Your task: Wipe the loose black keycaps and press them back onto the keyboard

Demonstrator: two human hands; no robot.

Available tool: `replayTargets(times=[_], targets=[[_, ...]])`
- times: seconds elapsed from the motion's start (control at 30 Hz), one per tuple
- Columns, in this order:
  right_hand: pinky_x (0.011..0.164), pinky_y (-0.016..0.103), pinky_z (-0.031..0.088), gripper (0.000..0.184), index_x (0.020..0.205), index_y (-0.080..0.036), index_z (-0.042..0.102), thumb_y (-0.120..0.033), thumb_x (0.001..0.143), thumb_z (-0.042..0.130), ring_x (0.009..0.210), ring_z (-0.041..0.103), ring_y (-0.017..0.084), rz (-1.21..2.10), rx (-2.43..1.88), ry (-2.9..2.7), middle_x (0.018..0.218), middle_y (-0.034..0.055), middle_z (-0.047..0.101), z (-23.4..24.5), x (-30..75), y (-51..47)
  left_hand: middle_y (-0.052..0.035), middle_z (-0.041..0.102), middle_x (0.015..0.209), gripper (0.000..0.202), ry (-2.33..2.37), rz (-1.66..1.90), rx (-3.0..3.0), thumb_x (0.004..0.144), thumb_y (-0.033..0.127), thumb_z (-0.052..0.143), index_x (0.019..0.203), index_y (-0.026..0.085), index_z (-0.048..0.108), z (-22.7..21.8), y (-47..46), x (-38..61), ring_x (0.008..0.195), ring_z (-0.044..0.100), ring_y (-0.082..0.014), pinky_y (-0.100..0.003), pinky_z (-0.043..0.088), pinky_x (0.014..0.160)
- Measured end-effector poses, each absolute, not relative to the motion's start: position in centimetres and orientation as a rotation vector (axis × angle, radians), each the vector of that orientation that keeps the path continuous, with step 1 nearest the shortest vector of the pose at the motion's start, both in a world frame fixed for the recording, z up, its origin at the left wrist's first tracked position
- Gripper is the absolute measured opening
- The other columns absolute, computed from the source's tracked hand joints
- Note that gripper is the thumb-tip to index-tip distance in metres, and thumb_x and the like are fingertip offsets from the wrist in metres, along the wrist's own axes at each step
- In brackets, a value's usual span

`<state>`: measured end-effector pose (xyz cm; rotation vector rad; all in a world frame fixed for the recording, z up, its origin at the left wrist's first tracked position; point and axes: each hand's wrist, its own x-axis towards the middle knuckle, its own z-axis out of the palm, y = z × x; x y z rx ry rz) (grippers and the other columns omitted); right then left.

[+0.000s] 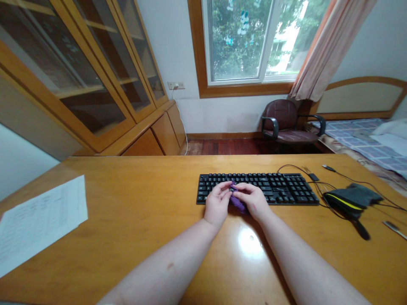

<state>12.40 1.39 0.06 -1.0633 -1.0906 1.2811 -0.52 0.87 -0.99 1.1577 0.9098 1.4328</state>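
Note:
My left hand (218,203) and my right hand (252,199) meet over the front left part of a black keyboard (295,188). Between them is a crumpled purple cloth (238,205), pinched by the fingers of both hands. Its lower end hangs below my right fingers, near the keyboard's front edge. A small dark spot shows at the fingertips, too small to name. My fingers and the cloth hide some of the keys.
Right of the keyboard lie a dark grey cloth item with a yellow stripe (346,200), a black handle (362,231), cables with a USB plug (329,168), and a thin brush-like tool (394,228). Printed paper (47,216) lies left on the wooden desk (133,212). Beyond stands an armchair (282,120).

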Motion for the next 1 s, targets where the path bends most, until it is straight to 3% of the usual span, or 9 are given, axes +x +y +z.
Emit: replayTargets(times=[0.27, 0.53, 0.73, 1.0], targets=[[0.063, 0.029, 0.047, 0.024, 0.078, -0.017, 0.07, -0.037, 0.064, 0.07, 0.064, 0.06, 0.016, 1.251, -1.12, -1.127, 0.073, 0.0037, 0.069, 0.06, 12.59, 1.54, -0.0092, 0.062, 0.114, 0.034, 0.891, 1.389, 1.124, 0.073, 0.012, 0.058, 0.107, 0.017, 0.059, -1.49, 1.2, -0.44, 0.107, 0.058, -0.0195, -0.039, 0.041, 0.1], [0.065, 0.028, 0.047, 0.024, 0.08, -0.017, 0.07, -0.034, 0.063, 0.071, 0.067, 0.061, 0.016, 1.256, -1.107, -1.125, 0.077, 0.004, 0.069, -0.15, 12.43, 1.5, -0.0091, 0.061, 0.116, 0.036, 0.899, 1.376, 1.139, 0.074, 0.012, 0.056, 0.11, 0.018, 0.057, -1.39, 1.31, -0.47, 0.109, 0.056, -0.0189, -0.037, 0.041, 0.099], [0.063, 0.027, 0.046, 0.021, 0.077, -0.017, 0.069, -0.034, 0.064, 0.071, 0.065, 0.06, 0.015, 1.242, -1.104, -1.061, 0.073, 0.0029, 0.068, -0.45, 12.62, 1.87, -0.0087, 0.065, 0.1, 0.025, 0.973, 1.39, 1.199, 0.074, 0.014, 0.058, 0.099, 0.015, 0.059, -1.3, 1.36, -0.21, 0.096, 0.061, -0.0168, -0.035, 0.047, 0.091], [0.062, 0.026, 0.047, 0.03, 0.09, -0.02, 0.069, -0.033, 0.063, 0.072, 0.066, 0.06, 0.014, 1.227, -1.053, -0.918, 0.081, 0.0031, 0.069, -0.78, 12.57, 1.92, -0.0059, 0.064, 0.093, 0.027, 1.037, 1.443, 1.288, 0.068, 0.013, 0.064, 0.093, 0.016, 0.057, -1.48, 1.37, -0.43, 0.09, 0.062, -0.0152, -0.032, 0.049, 0.086]])
